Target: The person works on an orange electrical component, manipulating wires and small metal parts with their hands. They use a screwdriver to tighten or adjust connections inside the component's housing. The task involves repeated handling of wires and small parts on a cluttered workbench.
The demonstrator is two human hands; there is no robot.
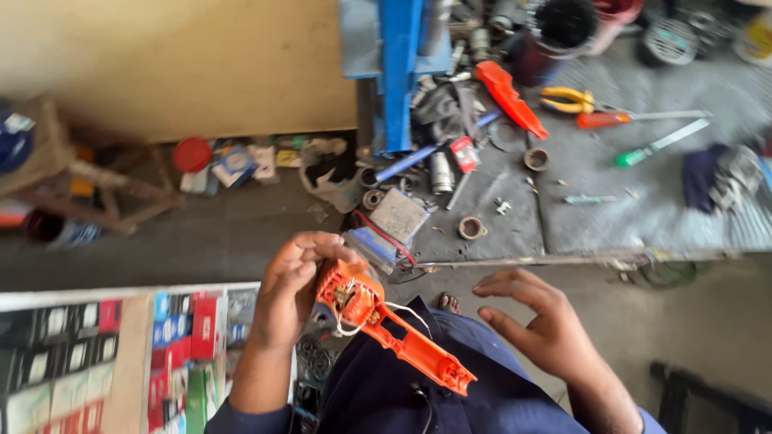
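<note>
A grey desk (pixel 643 217) carries scattered tools and parts. On it lie yellow-handled pliers (pixel 568 100), an orange-handled screwdriver (pixel 635 117), a green-handled screwdriver (pixel 661 145), an orange housing half (pixel 510 98), two metal rings (pixel 472 228), a grey block (pixel 399 215) and crumpled cloths (pixel 724 177). A blue upright post (pixel 400 72) stands at its left end.

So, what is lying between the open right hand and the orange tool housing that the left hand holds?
Nothing lies between them. In the head view, the right hand hovers open beside the orange tool housing, held in the left hand; only the dark blue clothing shows underneath.
</note>
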